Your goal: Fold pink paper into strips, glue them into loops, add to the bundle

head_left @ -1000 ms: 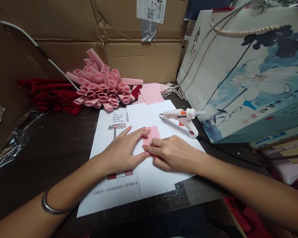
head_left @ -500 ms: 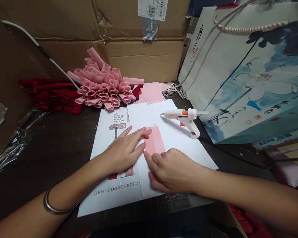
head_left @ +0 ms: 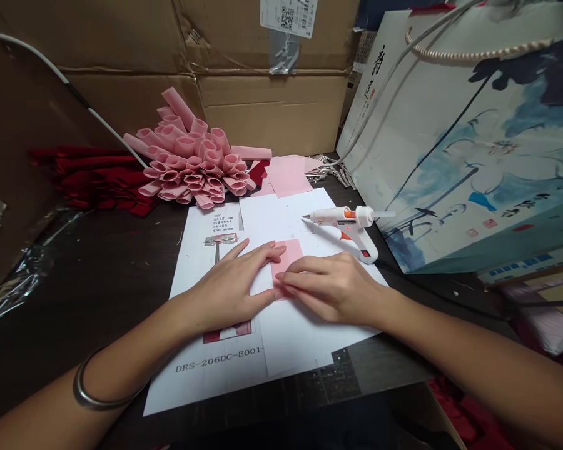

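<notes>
A small pink paper rectangle (head_left: 288, 253) lies on white printed sheets (head_left: 291, 325) in the middle of the dark table. My left hand (head_left: 232, 284) lies flat beside it, fingers stretched out, fingertips touching the rectangle's left edge. My right hand (head_left: 333, 284) rests over the near part of the pink paper, fingers pressed together on it and covering that part. A white and orange glue gun (head_left: 349, 225) stands on the sheets just beyond my right hand, nozzle pointing left.
A heap of rolled pink paper tubes (head_left: 192, 162) lies at the back, with loose pink sheets (head_left: 288, 175) to its right and red material (head_left: 94, 178) to its left. Cardboard boxes (head_left: 244, 94) wall the back. A large printed gift bag (head_left: 473, 137) stands on the right.
My right hand pulled back toward me, baring more of the pink paper, then slid forward again over its near part. My left hand has stayed in place.
</notes>
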The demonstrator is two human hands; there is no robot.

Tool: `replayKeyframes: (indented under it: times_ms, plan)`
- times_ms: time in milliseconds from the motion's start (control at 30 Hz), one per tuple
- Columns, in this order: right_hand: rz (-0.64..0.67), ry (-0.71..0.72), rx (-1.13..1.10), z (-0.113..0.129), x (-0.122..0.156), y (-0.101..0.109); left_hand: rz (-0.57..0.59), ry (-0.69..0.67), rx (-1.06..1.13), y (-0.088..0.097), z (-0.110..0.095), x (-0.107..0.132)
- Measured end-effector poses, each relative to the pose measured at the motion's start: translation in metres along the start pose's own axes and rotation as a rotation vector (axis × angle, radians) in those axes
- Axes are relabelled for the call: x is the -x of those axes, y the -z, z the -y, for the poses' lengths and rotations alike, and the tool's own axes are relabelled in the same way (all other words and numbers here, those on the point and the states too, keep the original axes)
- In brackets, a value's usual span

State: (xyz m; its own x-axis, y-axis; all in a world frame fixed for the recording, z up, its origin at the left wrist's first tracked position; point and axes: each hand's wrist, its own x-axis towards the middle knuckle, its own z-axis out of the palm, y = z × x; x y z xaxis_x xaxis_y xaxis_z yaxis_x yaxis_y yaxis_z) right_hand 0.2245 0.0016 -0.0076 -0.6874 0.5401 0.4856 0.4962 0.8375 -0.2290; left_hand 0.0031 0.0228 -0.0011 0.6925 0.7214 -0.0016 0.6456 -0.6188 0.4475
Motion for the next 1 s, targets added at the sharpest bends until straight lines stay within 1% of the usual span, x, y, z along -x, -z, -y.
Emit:
replayKeyframes:
  times_ms: [100, 167, 400, 500, 600, 667, 700, 767, 867, 1000]
  plan:
    - [0.130, -0.019, -0.038, -0.005, 0.002, -0.005, 0.024, 0.019, -0.020, 0.002, -0.001, 0.000]
    - [0.189, -0.038, -0.037, -0.004, 0.004, -0.007, 0.035, 0.025, -0.025, 0.003, -0.001, 0.001]
    - [0.284, -0.020, 0.020, 0.001, 0.004, -0.003, 0.033, -0.025, -0.001, 0.003, 0.004, 0.001]
    - [0.296, -0.014, 0.040, 0.002, 0.003, -0.002, 0.008, -0.070, 0.026, 0.006, 0.006, 0.001]
    - [0.282, -0.018, 0.040, 0.003, 0.003, -0.002, -0.075, -0.101, 0.030, 0.011, 0.009, 0.001]
    - [0.266, -0.015, 0.031, 0.002, 0.003, -0.003, -0.106, -0.134, 0.050, 0.014, 0.012, 0.001]
    - [0.258, -0.011, 0.024, 0.002, 0.003, -0.004, -0.100, -0.152, 0.073, 0.015, 0.014, 0.001]
    - [0.248, -0.005, 0.010, 0.001, 0.003, -0.005, -0.051, -0.160, 0.135, 0.017, 0.017, -0.001]
    - [0.244, -0.004, -0.007, 0.000, 0.003, -0.005, 0.007, -0.091, 0.220, 0.017, 0.018, -0.002]
    - [0.251, -0.012, -0.028, -0.001, 0.003, -0.004, -0.009, 0.015, 0.253, 0.014, 0.016, -0.003]
